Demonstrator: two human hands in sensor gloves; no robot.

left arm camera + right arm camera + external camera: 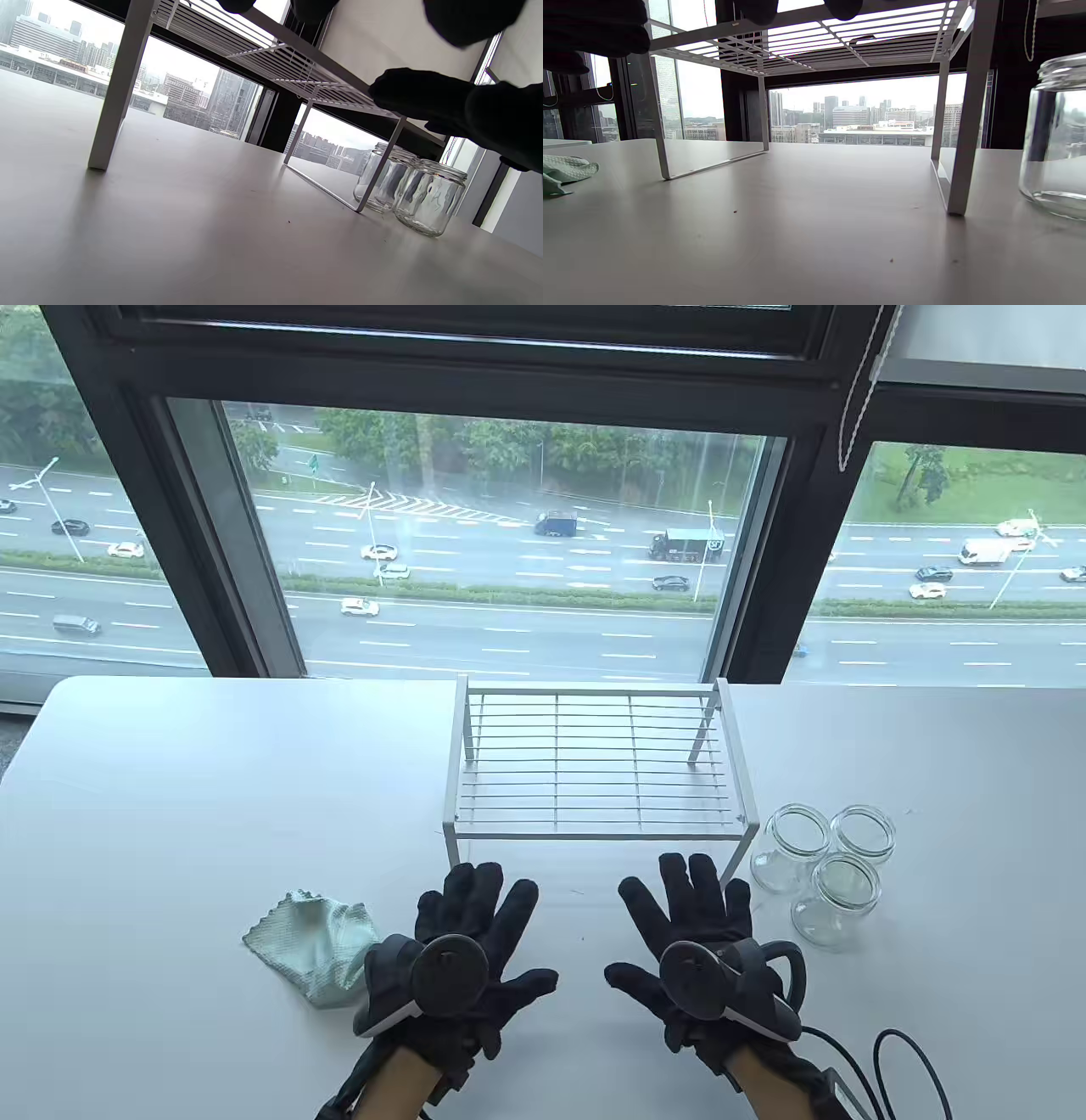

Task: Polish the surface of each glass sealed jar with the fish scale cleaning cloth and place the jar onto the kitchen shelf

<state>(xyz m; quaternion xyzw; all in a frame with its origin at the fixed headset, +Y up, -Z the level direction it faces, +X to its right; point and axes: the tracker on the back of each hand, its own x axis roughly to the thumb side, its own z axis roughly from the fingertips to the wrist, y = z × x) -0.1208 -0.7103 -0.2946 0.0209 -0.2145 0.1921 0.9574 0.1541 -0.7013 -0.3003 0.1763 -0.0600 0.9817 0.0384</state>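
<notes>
Three clear glass jars (819, 869) without lids stand clustered on the white table, right of the white wire shelf (594, 768). The nearest jar (1054, 135) fills the right edge of the right wrist view; the jars (428, 197) also show behind the shelf leg in the left wrist view. A pale green cloth (318, 942) lies crumpled on the table, touching the left side of my left hand (475, 929). That hand hovers flat with fingers spread, holding nothing. My right hand (691, 929) is likewise spread flat, just left of the jars. The shelf top is bare.
The shelf (840, 38) stands on thin legs close in front of both hands. A black cable (899, 1069) loops on the table at the lower right. The table (212, 780) ends at a large window behind the shelf.
</notes>
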